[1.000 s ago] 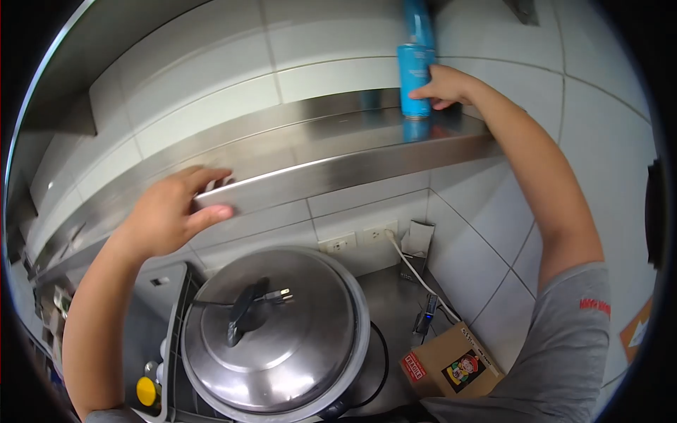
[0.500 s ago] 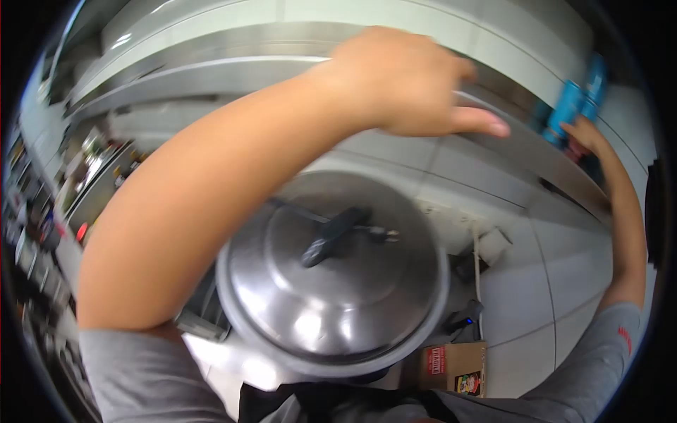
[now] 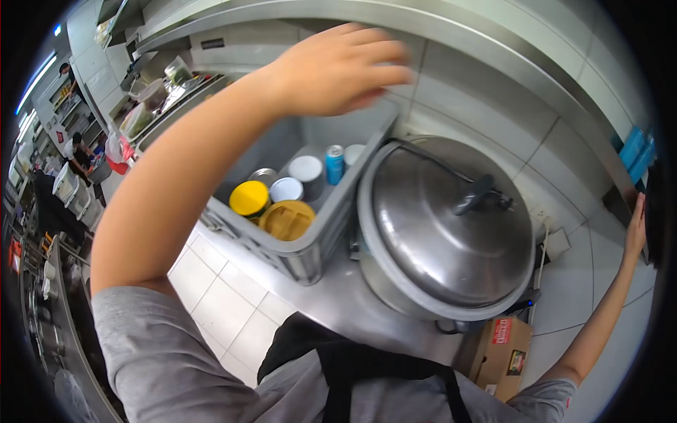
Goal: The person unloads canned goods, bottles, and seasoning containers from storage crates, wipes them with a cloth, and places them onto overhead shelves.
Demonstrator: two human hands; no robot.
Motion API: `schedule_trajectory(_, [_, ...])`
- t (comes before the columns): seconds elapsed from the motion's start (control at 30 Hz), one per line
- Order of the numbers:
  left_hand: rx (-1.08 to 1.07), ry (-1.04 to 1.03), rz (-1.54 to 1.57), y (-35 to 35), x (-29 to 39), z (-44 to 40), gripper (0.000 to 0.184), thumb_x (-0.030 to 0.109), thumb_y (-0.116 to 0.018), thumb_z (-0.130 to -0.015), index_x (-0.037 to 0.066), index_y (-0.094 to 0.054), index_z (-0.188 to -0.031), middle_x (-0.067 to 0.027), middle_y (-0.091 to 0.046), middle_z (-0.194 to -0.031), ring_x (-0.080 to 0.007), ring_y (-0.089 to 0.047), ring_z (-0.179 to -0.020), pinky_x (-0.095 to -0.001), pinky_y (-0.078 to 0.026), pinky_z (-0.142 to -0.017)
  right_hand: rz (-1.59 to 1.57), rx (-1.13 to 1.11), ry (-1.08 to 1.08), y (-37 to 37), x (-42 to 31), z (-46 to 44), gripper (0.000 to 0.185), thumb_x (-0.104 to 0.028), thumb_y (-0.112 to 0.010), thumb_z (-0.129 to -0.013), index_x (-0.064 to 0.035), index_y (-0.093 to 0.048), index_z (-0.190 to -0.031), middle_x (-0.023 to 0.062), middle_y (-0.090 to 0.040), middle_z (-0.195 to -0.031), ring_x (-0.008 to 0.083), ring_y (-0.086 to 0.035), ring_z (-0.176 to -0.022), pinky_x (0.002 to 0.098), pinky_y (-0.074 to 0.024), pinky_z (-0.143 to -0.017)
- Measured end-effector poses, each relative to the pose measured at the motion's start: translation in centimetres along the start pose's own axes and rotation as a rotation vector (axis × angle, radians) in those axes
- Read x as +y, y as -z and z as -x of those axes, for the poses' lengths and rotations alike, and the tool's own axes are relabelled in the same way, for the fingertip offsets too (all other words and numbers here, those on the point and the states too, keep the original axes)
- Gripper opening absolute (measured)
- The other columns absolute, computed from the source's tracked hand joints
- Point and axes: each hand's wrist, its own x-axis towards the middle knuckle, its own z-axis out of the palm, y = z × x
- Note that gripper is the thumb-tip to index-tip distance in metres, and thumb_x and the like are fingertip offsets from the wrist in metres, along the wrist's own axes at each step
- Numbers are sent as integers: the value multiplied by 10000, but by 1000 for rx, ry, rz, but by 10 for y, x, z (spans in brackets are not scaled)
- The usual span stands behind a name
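My left hand [image 3: 345,70] is raised over the far side of a grey plastic crate [image 3: 303,250], fingers loosely stretched and slightly blurred, nothing seen in them. Inside the crate stand a blue can [image 3: 334,166], a white-lidded container [image 3: 305,169], a yellow-lidded tub [image 3: 249,198] and a mustard-coloured lid [image 3: 287,220]. At the far right, my right hand [image 3: 637,224] is by the end of the steel shelf [image 3: 536,84], below some blue cans [image 3: 638,156]. Its fingers are mostly hidden at the view's edge.
A big lidded steel pot [image 3: 444,233] stands right of the crate on a steel surface [image 3: 335,299]. Below it is a cardboard box [image 3: 504,359]. Food containers [image 3: 151,95] line the counter at upper left. Two people [image 3: 77,155] are farther off at left.
The view has swung left, bringing the crate into sight. My left hand now hangs above the crate instead of by the shelf. My right hand has come down from the blue cans.
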Motion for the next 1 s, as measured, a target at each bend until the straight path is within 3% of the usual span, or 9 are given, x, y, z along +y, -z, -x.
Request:
schedule_trajectory(0.07, [-184, 273, 85, -5, -5, 101, 302, 105, -678, -780, 109, -592, -1069, -89, -580, -1023, -302, -594, -960, -429, -506, -798, -30, 24, -80, -1, -17, -1, 335, -257, -505, -1027, -16, -569, -1251, 89, -611, -1244, 206, -556, -1184, 314, -375, -1041])
schedule_trajectory(0.17, [-859, 536, 249, -19, -6, 219, 349, 191, -692, -818, 124, -613, -1151, -120, -634, -1019, -332, -636, -962, -442, -525, -818, 331, 67, 128, 21, -104, 1, 534, -478, -577, -945, 46, -642, -1025, 281, -629, -997, 448, -589, -944, 502, -470, -846])
schedule_trajectory(0.27, [-1215, 514, 386, -43, -15, 281, 456, 303, -706, -842, 159, -591, -1259, -120, -649, -1140, -337, -644, -1031, -439, -522, -867, 430, 74, 243, 8, -193, 22, 408, -354, -551, -980, 8, -602, -1159, 186, -618, -1137, 331, -568, -1081, 416, -429, -946])
schedule_trajectory(0.33, [-1135, 469, 469, -60, -23, 307, 466, 310, -703, -848, 161, -581, -1272, -125, -657, -1133, -339, -647, -1026, -444, -521, -869, 508, 59, 405, -11, -269, 26, 346, -231, -525, -1015, -30, -563, -1294, 91, -607, -1277, 214, -547, -1218, 329, -387, -1047])
schedule_trajectory(0.37, [-1055, 468, 543, -70, -25, 316, 477, 318, -700, -854, 162, -570, -1285, -129, -666, -1126, -340, -649, -1020, -448, -520, -870, 149, 48, 167, -41, -388, 34, 326, -258, -567, -992, -37, -591, -1231, 96, -627, -1167, 201, -577, -1128, 316, -429, -969])
schedule_trajectory(0.5, [-878, 443, 547, -97, -19, 328, 479, 330, -677, -873, 161, -555, -1304, -137, -685, -1090, -349, -646, -1030, -461, -515, -871, -320, -671, 149, -160, -632, 71, 312, -188, -691, -872, -85, -630, -1161, 78, -656, -1129, 220, -624, -997, 354, -508, -867])
schedule_trajectory(0.6, [-891, 561, 859, -95, -23, 327, 450, 330, -653, -888, 149, -561, -1290, -150, -696, -1066, -360, -649, -1025, -472, -512, -872, -46, -1238, 339, -304, -679, 99, 469, -139, -733, -813, -102, -585, -1256, 169, -665, -1104, 348, -627, -1052, 437, -503, -890])
schedule_trajectory(0.7, [-884, 539, 830, -93, -27, 331, 429, 302, -638, -893, 126, -563, -1277, -163, -695, -1057, -367, -653, -1015, -480, -510, -872, 141, -1346, 454, -428, -683, 145, 707, -82, -801, -711, -147, -513, -1353, 180, -608, -1219, 384, -606, -1105, 463, -511, -894])
schedule_trajectory(1.0, [-741, 624, 896, -90, -30, 334, 318, 134, -555, -856, 58, -635, -1154, -179, -688, -1096, -345, -661, -1029, -464, -529, -866, 64, -1492, 343, -465, -665, 175, 786, -224, -907, -590, -82, -532, -1266, 197, -583, -1233, 419, -598, -1096, 472, -502, -902])
